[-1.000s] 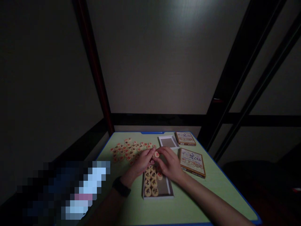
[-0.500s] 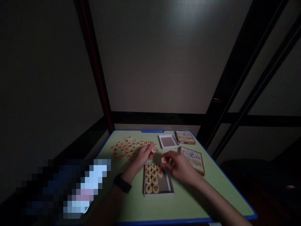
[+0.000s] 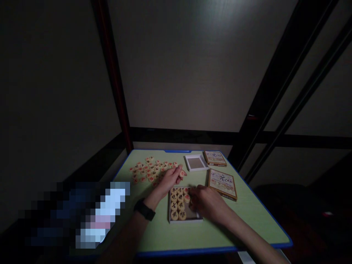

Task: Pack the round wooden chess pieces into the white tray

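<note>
My left hand (image 3: 172,178) is closed around Chinese chess pieces, with a red-marked piece (image 3: 182,173) showing at its fingertips; how many it holds is hidden. The open shallow box (image 3: 183,221) lies just below it on the table. Black-marked pieces (image 3: 174,206) fill its two left columns, and a red-marked piece (image 3: 187,198) lies beside them. My right hand (image 3: 205,200) reaches over the box's right side with its fingers pinched down inside. They cover the piece brought there, so its face does not show.
Many loose pieces (image 3: 148,171) lie spread over the table's (image 3: 220,231) far left. An empty white tray (image 3: 196,169) stands at the back. Two printed boxes, one at the back (image 3: 215,158) and one nearer (image 3: 222,183), lie on the right. A pixelated bright patch covers the lower left.
My right hand has lowered from above the box into its upper right part, and its red-marked piece is now hidden. The left hand stays beside the box, still holding pieces.
</note>
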`<move>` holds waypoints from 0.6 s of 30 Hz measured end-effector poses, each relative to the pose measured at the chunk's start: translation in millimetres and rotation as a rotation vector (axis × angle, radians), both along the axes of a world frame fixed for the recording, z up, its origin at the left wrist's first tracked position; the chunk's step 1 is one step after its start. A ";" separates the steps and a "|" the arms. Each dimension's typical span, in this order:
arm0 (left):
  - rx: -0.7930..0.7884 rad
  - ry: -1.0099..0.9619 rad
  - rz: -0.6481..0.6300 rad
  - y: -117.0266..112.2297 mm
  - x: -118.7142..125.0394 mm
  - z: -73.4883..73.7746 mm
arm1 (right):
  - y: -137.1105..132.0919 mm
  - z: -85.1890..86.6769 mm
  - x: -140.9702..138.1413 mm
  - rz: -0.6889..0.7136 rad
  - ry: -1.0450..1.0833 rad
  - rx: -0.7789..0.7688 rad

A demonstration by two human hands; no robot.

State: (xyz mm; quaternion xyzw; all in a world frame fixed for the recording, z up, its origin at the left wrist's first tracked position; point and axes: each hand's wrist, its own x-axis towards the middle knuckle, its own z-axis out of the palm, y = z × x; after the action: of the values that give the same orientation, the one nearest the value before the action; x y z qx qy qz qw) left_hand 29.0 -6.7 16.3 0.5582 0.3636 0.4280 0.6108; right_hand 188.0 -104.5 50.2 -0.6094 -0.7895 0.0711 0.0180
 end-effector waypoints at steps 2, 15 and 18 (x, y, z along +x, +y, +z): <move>0.001 0.004 0.000 0.2 0.0 -0.7 | -2.0 1.2 0.2 0.001 0.008 -0.001; -0.002 -0.009 -0.031 -1.1 0.6 -1.6 | 1.7 -0.2 -8.1 0.033 -0.071 0.074; -0.001 -0.015 -0.032 -0.8 1.2 -2.8 | 4.2 0.2 -7.4 0.039 -0.073 0.064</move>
State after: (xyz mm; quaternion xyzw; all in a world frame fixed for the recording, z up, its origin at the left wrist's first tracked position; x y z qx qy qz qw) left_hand 30.2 -7.5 13.4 0.5605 0.3501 0.4223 0.6204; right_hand 180.6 -100.3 50.4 -0.5952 -0.8032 0.0239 0.0070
